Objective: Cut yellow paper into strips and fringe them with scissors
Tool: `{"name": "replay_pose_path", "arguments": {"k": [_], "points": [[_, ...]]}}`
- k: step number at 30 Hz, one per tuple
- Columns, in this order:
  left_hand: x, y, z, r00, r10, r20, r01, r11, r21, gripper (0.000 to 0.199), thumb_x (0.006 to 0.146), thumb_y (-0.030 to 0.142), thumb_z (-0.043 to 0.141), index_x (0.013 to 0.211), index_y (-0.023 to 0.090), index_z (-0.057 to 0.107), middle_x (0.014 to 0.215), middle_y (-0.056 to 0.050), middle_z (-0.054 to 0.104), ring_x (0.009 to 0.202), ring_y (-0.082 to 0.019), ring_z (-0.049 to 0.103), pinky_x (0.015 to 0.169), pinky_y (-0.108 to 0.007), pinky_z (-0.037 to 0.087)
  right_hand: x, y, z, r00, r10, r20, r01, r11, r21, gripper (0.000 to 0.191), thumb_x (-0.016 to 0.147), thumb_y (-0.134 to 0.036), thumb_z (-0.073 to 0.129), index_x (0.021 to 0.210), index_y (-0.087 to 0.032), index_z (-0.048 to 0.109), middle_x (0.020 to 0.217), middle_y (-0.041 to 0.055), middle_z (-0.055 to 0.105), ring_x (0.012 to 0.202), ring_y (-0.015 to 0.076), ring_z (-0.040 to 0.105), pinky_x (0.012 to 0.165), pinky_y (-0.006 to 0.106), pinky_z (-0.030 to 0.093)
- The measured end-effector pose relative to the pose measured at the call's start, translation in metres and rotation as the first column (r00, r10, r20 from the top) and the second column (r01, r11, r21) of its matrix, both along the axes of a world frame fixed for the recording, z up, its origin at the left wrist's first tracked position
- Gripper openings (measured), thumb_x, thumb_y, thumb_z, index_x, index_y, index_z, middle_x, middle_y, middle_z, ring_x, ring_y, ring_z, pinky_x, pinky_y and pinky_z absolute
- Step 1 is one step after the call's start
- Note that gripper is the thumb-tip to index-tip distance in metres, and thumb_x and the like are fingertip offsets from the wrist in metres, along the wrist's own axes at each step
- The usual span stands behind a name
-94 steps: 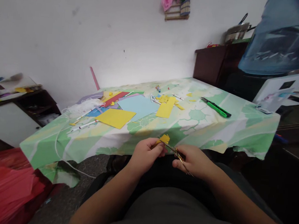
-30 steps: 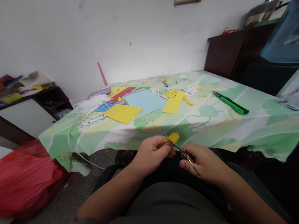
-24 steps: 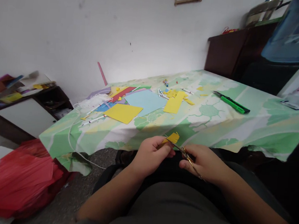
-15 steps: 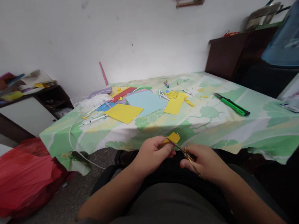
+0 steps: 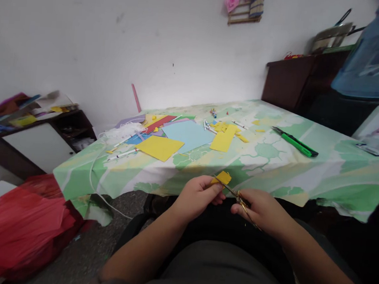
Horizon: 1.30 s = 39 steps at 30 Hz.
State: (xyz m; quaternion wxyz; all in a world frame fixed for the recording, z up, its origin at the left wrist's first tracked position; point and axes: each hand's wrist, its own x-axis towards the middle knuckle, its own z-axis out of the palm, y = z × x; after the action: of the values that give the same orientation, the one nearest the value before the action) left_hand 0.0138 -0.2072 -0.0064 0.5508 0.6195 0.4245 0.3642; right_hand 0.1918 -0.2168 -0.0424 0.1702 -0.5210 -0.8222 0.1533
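A small yellow paper piece point(image 5: 223, 177) is pinched between the thumb and fingers of my left hand point(image 5: 200, 195), just off the near edge of the table. My right hand point(image 5: 263, 208) is closed on gold-handled scissors point(image 5: 241, 201), whose blades lie across the yellow piece. On the table beyond are a yellow strip point(image 5: 223, 138), a larger yellow sheet point(image 5: 160, 148), a light blue sheet point(image 5: 190, 135) and several yellow scraps point(image 5: 222, 126).
A green utility knife point(image 5: 297, 144) lies on the right of the cloth-covered table point(image 5: 266, 171). White string point(image 5: 124, 129) is heaped at the left. A red plastic bag point(image 5: 22, 229) sits at lower left. A blue water bottle point(image 5: 372, 65) stands at upper right.
The view has tilted up slightly, so the table and wall sit lower. Both hands keep their grips; the yellow piece appears slightly turned against the blades.
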Motion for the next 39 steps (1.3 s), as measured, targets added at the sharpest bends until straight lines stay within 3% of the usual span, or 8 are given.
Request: {"name": "replay_pose_path", "arguments": {"k": [9,14,21,33,39], "points": [[-0.002,0.003,-0.005,0.999,0.026,0.026,-0.024,0.999,-0.040,0.015,0.070,0.026,0.052,0.063,0.013,0.057,0.059,-0.001,0.058,0.053,-0.009,0.053,0.054,-0.022,0.043,0.001,0.003,-0.004,0.998,-0.007,-0.056,0.008,1.000,0.020,0.037,0.070,-0.054,0.044,0.064,-0.018,0.050,0.058,0.0014,0.051,0.053,0.0122,0.041,0.048,0.023,0.026],[-0.003,0.000,-0.001,0.996,0.085,0.033,-0.086,0.996,0.009,0.017,0.070,0.025,0.052,0.061,0.013,0.057,0.056,0.000,0.058,0.051,-0.007,0.053,0.053,-0.020,0.042,-0.001,0.001,-0.005,0.986,0.047,-0.163,-0.049,0.999,-0.006,0.036,0.071,-0.051,0.043,0.074,-0.017,0.054,0.064,0.0025,0.053,0.057,0.0135,0.044,0.051,0.024,0.031],[0.001,-0.001,-0.008,1.000,0.019,0.014,-0.021,0.995,0.097,0.019,0.071,0.029,0.052,0.062,0.014,0.059,0.059,0.000,0.060,0.054,-0.009,0.054,0.055,-0.020,0.043,-0.006,-0.001,-0.007,0.971,0.080,-0.227,-0.084,0.996,-0.007,0.040,0.071,-0.054,0.041,0.072,-0.016,0.054,0.063,0.0022,0.052,0.058,0.0137,0.044,0.052,0.024,0.032],[0.005,-0.003,-0.008,0.996,0.093,0.010,-0.093,0.992,0.081,0.017,0.067,0.023,0.051,0.054,0.014,0.056,0.051,0.001,0.056,0.050,-0.008,0.052,0.053,-0.020,0.042,-0.004,0.001,-0.008,0.980,0.088,-0.178,-0.091,0.996,-0.006,0.041,0.070,-0.054,0.043,0.080,-0.016,0.055,0.067,0.0038,0.054,0.059,0.0145,0.045,0.054,0.025,0.032],[0.004,-0.003,-0.009,0.994,0.114,-0.003,-0.113,0.990,0.083,0.017,0.066,0.022,0.050,0.051,0.015,0.056,0.051,0.001,0.056,0.051,-0.009,0.053,0.055,-0.022,0.042,-0.007,0.001,-0.012,0.986,0.098,-0.138,-0.097,0.995,0.014,0.042,0.074,-0.055,0.036,0.072,-0.016,0.051,0.063,0.0031,0.052,0.058,0.0144,0.044,0.052,0.025,0.031]]}}
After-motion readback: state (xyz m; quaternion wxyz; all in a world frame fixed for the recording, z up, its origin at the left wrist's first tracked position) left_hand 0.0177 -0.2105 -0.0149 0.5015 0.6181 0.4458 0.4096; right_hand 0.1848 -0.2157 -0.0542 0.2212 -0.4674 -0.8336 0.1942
